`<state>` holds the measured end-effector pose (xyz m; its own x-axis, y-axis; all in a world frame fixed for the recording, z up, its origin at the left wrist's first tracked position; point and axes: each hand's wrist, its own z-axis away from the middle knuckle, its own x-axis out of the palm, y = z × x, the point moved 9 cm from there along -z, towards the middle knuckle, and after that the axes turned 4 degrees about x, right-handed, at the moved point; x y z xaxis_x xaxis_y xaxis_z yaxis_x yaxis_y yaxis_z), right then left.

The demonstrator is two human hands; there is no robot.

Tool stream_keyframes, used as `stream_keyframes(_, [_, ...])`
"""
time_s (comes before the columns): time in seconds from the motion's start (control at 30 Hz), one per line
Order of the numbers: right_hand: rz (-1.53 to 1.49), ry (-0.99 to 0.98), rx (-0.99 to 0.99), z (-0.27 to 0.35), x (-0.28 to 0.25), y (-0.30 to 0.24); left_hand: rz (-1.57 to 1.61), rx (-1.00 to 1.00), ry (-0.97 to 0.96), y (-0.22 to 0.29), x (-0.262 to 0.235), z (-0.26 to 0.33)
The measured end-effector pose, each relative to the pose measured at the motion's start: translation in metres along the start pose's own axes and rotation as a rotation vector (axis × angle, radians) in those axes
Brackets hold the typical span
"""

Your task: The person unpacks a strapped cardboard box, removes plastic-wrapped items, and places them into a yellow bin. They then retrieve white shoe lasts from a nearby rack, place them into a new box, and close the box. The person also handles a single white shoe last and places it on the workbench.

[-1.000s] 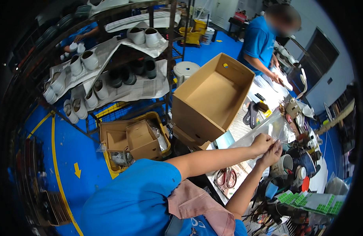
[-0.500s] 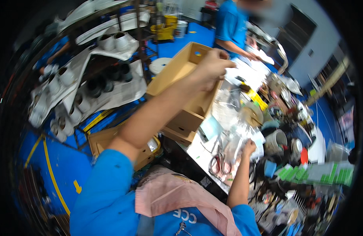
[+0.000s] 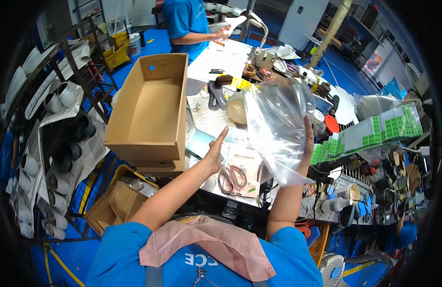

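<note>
My right hand (image 3: 307,143) holds up a clear plastic bag (image 3: 281,122) by its right side, its thumb hidden behind the film. The bag hangs crumpled above the worktable. My left hand (image 3: 215,154) is empty, fingers stretched out and apart, between the bag and an open brown cardboard box (image 3: 149,105). That box stands on another box at the table's left end, its inside bare. Below the bag, scissors (image 3: 232,179) with large loop handles lie on a printed sheet (image 3: 244,160). A pair of dark insoles (image 3: 216,95) lies farther back on papers.
A co-worker in blue (image 3: 186,28) handles a white piece at the table's far end. Shoe racks (image 3: 63,138) stand on the left. Green-marked plastic sheets (image 3: 369,134) jut out at right. A small box (image 3: 125,203) sits in a bin below. A round tan object (image 3: 237,112) is near the insoles.
My left hand has come down from the cardboard box toward the middle. My right hand has raised the plastic bag off the table. The view has swung to the right.
</note>
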<state>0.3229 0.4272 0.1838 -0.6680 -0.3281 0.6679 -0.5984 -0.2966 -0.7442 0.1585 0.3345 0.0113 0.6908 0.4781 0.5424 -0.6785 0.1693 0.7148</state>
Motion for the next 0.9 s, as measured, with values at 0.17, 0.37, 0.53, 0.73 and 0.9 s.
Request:
stream_keyframes(0.17, [-0.097, -0.028, 0.071, 0.01, -0.032, -0.012, 0.217, 0.009, -0.24, 0.01, 0.037, 0.025])
stream_keyframes(0.37, [0.521, 0.189, -0.118, -0.045, -0.139, 0.048, -0.564, 1.183, -0.079, 0.23, 0.045, 0.179])
stream_keyframes(0.53, [1.23, 0.447, -0.114, -0.078, -0.18, 0.131, -1.137, 1.093, 0.235, 0.357, -0.024, 0.182])
stream_keyframes(0.73, [1.213, 0.099, -0.676, -0.083, 0.03, 0.057, -1.232, 0.942, 0.425, 0.41, -0.142, 0.189])
stream_keyframes(0.9, [1.413, -0.807, -0.813, -0.031, 0.258, 0.106, -1.309, 0.905, 0.53, 0.433, -0.226, 0.174])
